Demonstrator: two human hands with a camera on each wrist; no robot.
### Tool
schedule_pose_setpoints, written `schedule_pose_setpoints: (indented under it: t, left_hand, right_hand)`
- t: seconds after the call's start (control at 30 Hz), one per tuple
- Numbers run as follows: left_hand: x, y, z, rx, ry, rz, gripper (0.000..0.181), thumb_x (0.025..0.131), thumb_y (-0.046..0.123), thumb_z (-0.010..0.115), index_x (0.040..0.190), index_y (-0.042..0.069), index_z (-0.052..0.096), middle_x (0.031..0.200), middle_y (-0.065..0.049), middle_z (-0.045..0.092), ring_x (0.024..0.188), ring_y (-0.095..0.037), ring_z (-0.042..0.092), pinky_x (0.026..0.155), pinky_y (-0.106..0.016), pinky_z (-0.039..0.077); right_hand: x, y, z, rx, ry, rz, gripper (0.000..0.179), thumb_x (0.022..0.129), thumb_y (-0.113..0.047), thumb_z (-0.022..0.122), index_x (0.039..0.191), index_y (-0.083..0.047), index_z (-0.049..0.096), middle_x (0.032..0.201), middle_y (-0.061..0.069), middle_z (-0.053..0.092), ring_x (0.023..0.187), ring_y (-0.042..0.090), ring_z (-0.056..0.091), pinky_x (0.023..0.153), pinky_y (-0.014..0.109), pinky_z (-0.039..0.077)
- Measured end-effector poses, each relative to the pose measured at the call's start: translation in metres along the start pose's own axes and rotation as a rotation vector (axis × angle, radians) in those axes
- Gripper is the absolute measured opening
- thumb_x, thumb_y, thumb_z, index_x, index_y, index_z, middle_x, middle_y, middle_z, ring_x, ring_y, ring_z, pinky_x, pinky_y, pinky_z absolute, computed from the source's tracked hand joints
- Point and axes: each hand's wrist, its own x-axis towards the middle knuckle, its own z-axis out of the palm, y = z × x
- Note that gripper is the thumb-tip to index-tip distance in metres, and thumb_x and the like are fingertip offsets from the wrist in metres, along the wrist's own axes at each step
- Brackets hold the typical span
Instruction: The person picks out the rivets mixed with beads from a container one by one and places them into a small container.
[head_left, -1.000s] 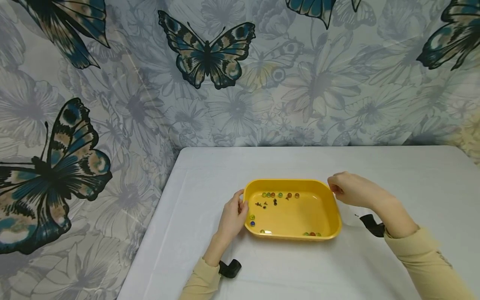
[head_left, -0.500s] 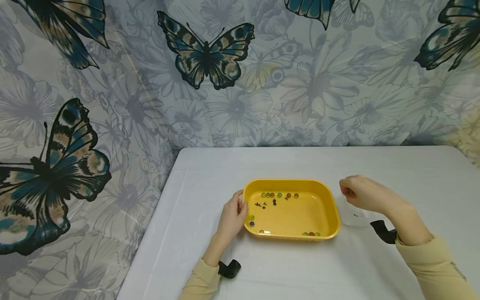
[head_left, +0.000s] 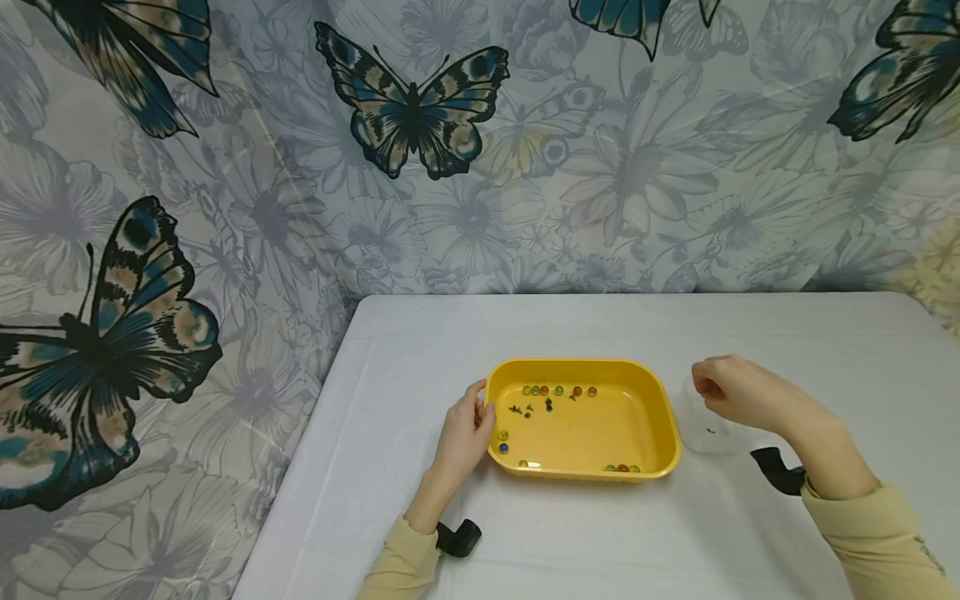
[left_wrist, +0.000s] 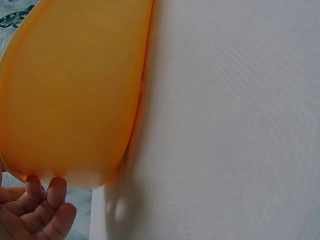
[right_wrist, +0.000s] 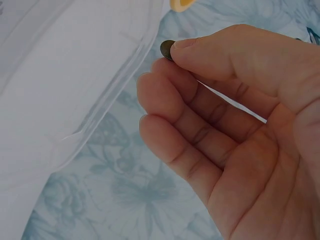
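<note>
A yellow tray [head_left: 600,429] stands on the white table, with several glass marbles [head_left: 536,390] and small dark pieces [head_left: 517,409] inside. My left hand [head_left: 465,429] grips its left end, fingertips against the outer wall in the left wrist view. To the right of the tray, my right hand [head_left: 750,396] is raised over a clear plastic container [head_left: 705,442]. Between its thumb and index finger it pinches a small dark disc-shaped piece [right_wrist: 168,50]; the rest of the piece is hidden by the fingers. A tiny dark piece [head_left: 711,431] shows at the container.
The white table [head_left: 570,533] meets a wall [head_left: 637,208] patterned with butterflies and flowers. Black straps with camera mounts [head_left: 459,538] sit on both wrists. More marbles [head_left: 624,468] lie along the tray's near side.
My right hand has moved right, from the tray's right rim to over the clear container. The left hand and tray stay in place.
</note>
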Motion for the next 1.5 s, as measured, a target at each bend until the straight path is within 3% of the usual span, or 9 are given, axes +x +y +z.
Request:
schedule_pose_setpoints:
  t: [0.43, 0.77, 1.5]
  left_hand:
    - [0.000, 0.000, 0.000, 0.008, -0.008, -0.006, 0.039, 0.092, 0.009, 0.052, 0.129, -0.003, 0.047, 0.069, 0.004, 0.044, 0.058, -0.006, 0.041, 0.050, -0.018, 0.037]
    - [0.000, -0.001, 0.000, 0.008, 0.000, 0.004, 0.039, 0.092, 0.009, 0.052, 0.128, -0.004, 0.047, 0.068, 0.004, 0.044, 0.057, -0.005, 0.040, 0.050, -0.018, 0.038]
    - [0.001, -0.002, 0.001, 0.002, -0.016, -0.036, 0.039, 0.092, 0.008, 0.052, 0.129, -0.002, 0.047, 0.068, 0.004, 0.044, 0.057, -0.006, 0.041, 0.050, -0.018, 0.037]
  right_hand:
    - [-0.005, 0.005, 0.000, -0.020, -0.028, 0.072, 0.022, 0.074, 0.009, 0.060, 0.069, -0.010, 0.051, 0.064, -0.004, 0.042, 0.059, 0.012, 0.039, 0.053, 0.025, 0.036]
    - [-0.010, 0.009, -0.002, -0.051, -0.001, 0.095, 0.017, 0.075, 0.007, 0.062, 0.072, -0.008, 0.054, 0.068, -0.003, 0.047, 0.061, 0.013, 0.043, 0.054, 0.028, 0.040]
    - [0.004, -0.006, -0.007, -0.101, 0.043, 0.027, 0.013, 0.076, 0.001, 0.070, 0.084, -0.004, 0.061, 0.080, 0.001, 0.056, 0.069, 0.018, 0.054, 0.061, 0.035, 0.049]
